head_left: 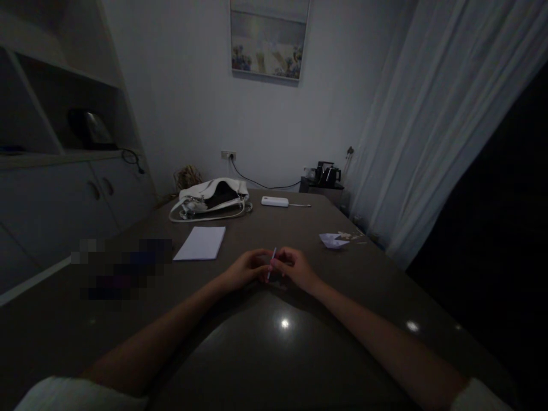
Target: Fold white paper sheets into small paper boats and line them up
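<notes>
Pale thin piece (273, 262) pinched by both hands (245, 270) (299, 270), slightly tilted, dark tabletop (240, 354) below, white paper (201, 243) farther left.

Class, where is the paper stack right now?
In the head view, the paper stack lies left of centre on the table, nearer than the white bag and left of the left hand.

There are two hands (247, 268) (298, 269), one slip (273, 255), one boat-shaped paper (333, 242), one paper stack (201, 243) and one white bag (233, 184).
</notes>
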Demonstrator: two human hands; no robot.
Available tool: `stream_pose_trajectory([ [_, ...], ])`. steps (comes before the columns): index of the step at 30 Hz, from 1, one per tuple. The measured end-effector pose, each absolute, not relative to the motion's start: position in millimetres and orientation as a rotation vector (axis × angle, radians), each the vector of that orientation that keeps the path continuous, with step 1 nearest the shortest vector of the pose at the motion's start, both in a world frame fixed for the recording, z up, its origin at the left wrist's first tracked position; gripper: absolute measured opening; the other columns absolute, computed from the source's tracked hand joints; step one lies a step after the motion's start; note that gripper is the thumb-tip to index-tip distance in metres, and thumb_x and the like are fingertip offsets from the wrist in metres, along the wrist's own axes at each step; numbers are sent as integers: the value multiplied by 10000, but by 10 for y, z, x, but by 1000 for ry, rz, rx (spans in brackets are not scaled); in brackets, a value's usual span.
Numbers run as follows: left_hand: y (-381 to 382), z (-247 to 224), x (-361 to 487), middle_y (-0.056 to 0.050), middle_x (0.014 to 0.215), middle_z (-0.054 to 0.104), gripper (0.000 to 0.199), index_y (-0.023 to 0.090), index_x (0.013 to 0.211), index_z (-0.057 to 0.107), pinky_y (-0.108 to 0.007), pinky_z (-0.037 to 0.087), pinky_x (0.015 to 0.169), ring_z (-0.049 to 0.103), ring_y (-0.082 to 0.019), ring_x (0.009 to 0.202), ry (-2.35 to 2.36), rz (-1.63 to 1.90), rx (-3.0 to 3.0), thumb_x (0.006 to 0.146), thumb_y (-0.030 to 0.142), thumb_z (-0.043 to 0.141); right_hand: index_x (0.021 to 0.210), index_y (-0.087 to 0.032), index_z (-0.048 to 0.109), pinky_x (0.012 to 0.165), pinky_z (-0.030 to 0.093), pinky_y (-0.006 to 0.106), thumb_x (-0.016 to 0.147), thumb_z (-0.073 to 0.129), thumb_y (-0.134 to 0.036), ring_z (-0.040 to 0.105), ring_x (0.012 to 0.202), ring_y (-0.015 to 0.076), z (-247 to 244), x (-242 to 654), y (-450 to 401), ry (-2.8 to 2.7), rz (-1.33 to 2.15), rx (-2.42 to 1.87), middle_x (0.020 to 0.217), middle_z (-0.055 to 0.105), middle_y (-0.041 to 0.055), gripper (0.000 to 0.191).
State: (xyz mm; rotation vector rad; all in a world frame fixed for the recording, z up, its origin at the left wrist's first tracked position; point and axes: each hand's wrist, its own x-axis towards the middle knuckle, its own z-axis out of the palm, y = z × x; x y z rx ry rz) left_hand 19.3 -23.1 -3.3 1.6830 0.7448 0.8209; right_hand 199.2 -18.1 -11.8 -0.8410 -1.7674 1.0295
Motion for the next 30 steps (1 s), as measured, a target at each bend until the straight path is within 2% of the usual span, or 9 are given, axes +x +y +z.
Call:
stream_pose_trajectory([
  [8, -258, -5, 217, -34, 717, 638, 476, 89, 1092, 502, -253, 460, 592, 576, -135, 608, 685, 827, 1588, 731, 361, 650, 735, -153, 544, 523, 412, 216, 743, 611, -393, 530, 588, 104, -105, 1992, -189, -1782, 988, -835, 677, 563, -1, 249],
  [15, -232, -44, 213, -33, 748, 646, 419, 120, 1057, 526, -268, 479, 600, 598, -142, 616, 692, 826, 1574, 740, 370, 640, 732, -156, 537, 506, 410, 204, 746, 606, -397, 537, 597, 104, -114, 1992, -183, -1780, 993, -842, 682, 564, 0, 252],
  [30, -221, -72, 226, -38, 756, 649, 429, 116, 1111, 502, -261, 494, 584, 600, -128, 578, 735, 833, 1617, 781, 378, 585, 728, -160, 532, 478, 403, 201, 740, 610, -394, 542, 580, 108, -110, 1987, -183, -1767, 1003, -876, 669, 560, 2, 247],
])
